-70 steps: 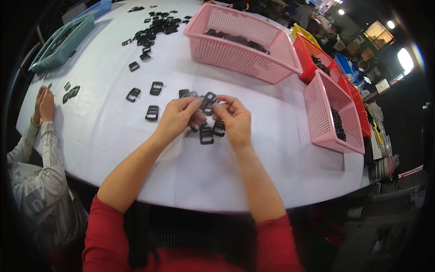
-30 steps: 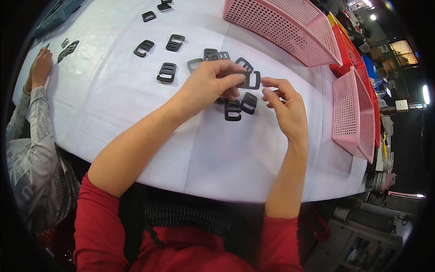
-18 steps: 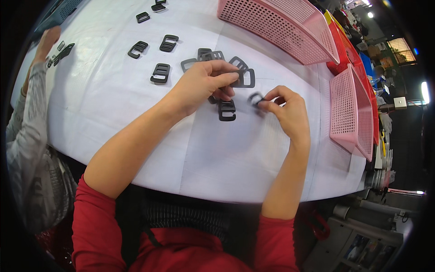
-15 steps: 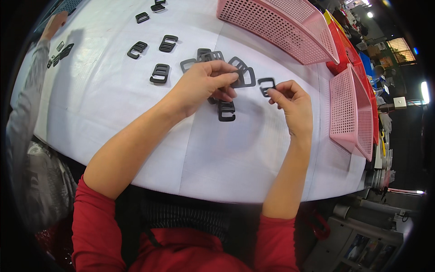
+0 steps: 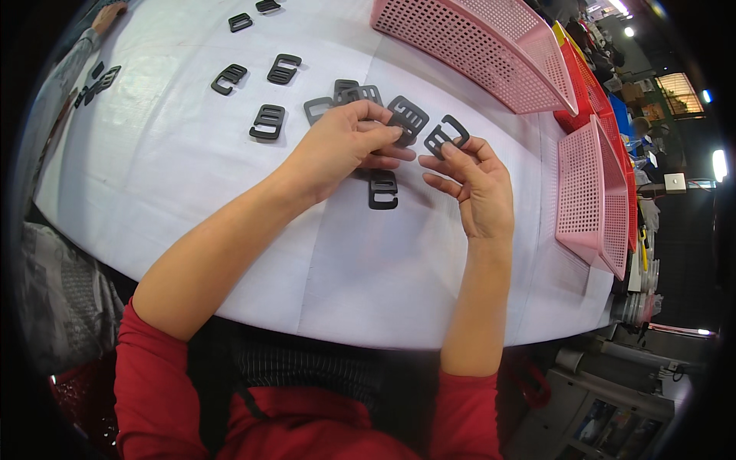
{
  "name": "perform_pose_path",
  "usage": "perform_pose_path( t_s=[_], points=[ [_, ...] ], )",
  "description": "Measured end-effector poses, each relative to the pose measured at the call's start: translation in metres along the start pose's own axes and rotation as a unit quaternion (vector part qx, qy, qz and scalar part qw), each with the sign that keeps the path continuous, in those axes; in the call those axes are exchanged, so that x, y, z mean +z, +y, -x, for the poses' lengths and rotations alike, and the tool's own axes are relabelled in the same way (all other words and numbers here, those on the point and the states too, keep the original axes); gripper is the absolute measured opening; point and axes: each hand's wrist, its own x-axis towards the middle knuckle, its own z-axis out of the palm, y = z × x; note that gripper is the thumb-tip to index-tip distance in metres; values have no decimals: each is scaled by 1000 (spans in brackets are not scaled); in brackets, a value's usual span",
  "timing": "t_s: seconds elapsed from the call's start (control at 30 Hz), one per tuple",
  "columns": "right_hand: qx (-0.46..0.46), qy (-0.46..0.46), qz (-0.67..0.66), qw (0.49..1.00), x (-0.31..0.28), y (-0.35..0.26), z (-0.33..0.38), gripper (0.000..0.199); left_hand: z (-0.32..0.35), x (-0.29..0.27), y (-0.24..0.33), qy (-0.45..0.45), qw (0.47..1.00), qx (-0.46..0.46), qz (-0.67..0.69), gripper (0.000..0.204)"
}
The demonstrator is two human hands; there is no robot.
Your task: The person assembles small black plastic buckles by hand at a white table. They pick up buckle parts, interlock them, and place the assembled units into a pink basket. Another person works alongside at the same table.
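Note:
A flat black hook buckle (image 5: 446, 136) with an open-ended hook sits pinched in my right hand (image 5: 484, 192), its open side tilted up. Close beside it, my left hand (image 5: 330, 149) grips another black buckle (image 5: 411, 113) between thumb and fingers; whether more are stacked with it I cannot tell. The two held buckles are a small gap apart. Below my left fingers lies a single black buckle (image 5: 382, 190) on the white table. Beyond that hand is a loose cluster of buckles (image 5: 359, 93), partly hidden by it.
Several single buckles (image 5: 267, 123) lie to the left on the white tabletop (image 5: 192, 153). Pink perforated baskets (image 5: 586, 195) stand at the right and a larger pink basket (image 5: 468, 54) at the back. At far left, another person's hand (image 5: 107, 17) reaches over the table.
My right hand has moved left toward my left hand, and its buckle is turned to a new tilt. The left-hand buckle has also turned. The other person's hand has shifted farther away.

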Motion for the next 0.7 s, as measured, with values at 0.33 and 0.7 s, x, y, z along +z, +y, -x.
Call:
perform_pose_path(
  t_s=[0.33, 0.7],
  points=[
    [-7, -10, 53, 999, 6, 9, 0, 27, -3, -1, -9, -32, 998, 25, -50, 23],
    [-4, 2, 31, 999, 9, 4, 3, 30, 1, 3, -7, -51, 998, 19, -39, 27]
  ],
)
